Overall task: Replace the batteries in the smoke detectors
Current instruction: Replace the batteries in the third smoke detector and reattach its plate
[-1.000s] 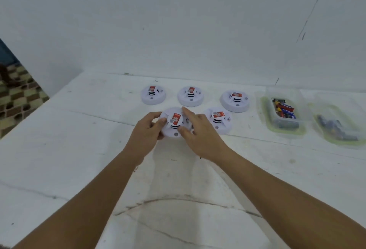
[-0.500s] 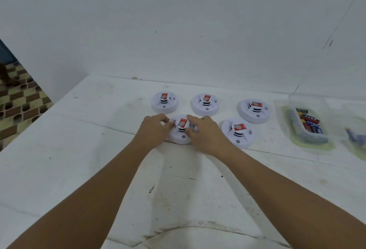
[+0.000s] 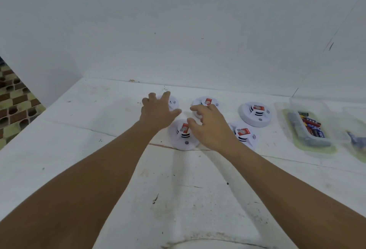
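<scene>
Several round white smoke detectors with red labels lie on the white table [image 3: 79,149]. The front left detector [image 3: 183,137] lies free between my two hands. My left hand [image 3: 158,111] hovers with spread fingers over the back left detector [image 3: 173,102], hiding most of it. My right hand [image 3: 210,126] is open with curled fingers, in front of the back middle detector [image 3: 206,102]. The front right detector [image 3: 244,133] sits just right of that hand, and another detector [image 3: 256,113] stands at the back right.
A clear tray [image 3: 309,149] with batteries [image 3: 311,125] stands at the right. A second tray [image 3: 356,140] lies at the far right edge. A white wall rises behind the table. The table's left edge drops to a patterned floor [image 3: 15,106].
Both hands let go of the front left detector and moved away from me. The left hand now reaches over the back left detector; the right hand has lifted and opened.
</scene>
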{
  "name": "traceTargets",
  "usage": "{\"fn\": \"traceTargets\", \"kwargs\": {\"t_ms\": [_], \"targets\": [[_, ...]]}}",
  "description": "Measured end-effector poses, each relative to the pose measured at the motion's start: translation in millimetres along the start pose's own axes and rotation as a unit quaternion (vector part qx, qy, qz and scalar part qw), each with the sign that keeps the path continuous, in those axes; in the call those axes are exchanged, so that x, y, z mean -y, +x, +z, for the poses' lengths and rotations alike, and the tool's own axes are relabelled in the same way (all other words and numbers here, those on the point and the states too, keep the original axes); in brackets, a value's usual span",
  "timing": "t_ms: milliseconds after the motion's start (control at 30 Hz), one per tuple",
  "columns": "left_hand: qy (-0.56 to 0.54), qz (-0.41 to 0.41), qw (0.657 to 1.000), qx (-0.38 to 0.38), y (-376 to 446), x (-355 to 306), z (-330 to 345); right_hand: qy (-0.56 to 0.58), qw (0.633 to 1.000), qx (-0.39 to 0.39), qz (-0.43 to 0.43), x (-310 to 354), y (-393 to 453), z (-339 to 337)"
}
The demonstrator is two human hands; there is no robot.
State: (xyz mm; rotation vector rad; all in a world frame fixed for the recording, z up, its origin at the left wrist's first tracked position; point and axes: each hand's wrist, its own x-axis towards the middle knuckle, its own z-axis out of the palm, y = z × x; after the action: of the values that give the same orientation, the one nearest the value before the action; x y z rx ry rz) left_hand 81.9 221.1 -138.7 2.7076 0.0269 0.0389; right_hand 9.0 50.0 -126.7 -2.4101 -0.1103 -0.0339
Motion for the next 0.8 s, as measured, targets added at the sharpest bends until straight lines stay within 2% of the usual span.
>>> {"fn": "traceTargets", "kwargs": {"t_ms": [100, 233, 300, 367, 467, 533, 633, 733, 800], "targets": [[0.029, -0.001, 0.997, 0.065, 14, 0, 0, 0.004, 1.0, -0.004, -0.004, -1, 0, -5], [0.017, -0.026, 0.999, 0.042, 18, 13, -2, 0.018, 1.0, -0.02, -0.012, -2, -1, -9], [-0.049, -0.057, 0.997, 0.024, 12, 11, -10, 0.024, 0.999, -0.036, -0.02, -4, -3, -13], [-0.178, -0.091, 0.98, 0.006, 3, 7, -22, 0.047, 0.997, -0.052, -0.025, -4, -4, -19], [-0.388, -0.077, 0.918, 0.012, -24, -7, -46, 0.106, 0.991, -0.069, -0.038, 1, -9, -30], [-0.501, -0.042, 0.863, 0.049, -48, -22, -57, 0.163, 0.983, -0.068, -0.052, 6, -16, -38], [-0.667, -0.04, 0.73, 0.146, -88, -44, -64, 0.215, 0.971, -0.053, -0.092, 13, -34, -51], [-0.74, -0.037, 0.636, 0.216, -123, -66, -61, 0.228, 0.964, -0.063, -0.125, 5, -59, -61], [-0.756, -0.038, 0.611, 0.231, -138, -79, -50, 0.2, 0.967, -0.074, -0.139, -8, -76, -68]]}}
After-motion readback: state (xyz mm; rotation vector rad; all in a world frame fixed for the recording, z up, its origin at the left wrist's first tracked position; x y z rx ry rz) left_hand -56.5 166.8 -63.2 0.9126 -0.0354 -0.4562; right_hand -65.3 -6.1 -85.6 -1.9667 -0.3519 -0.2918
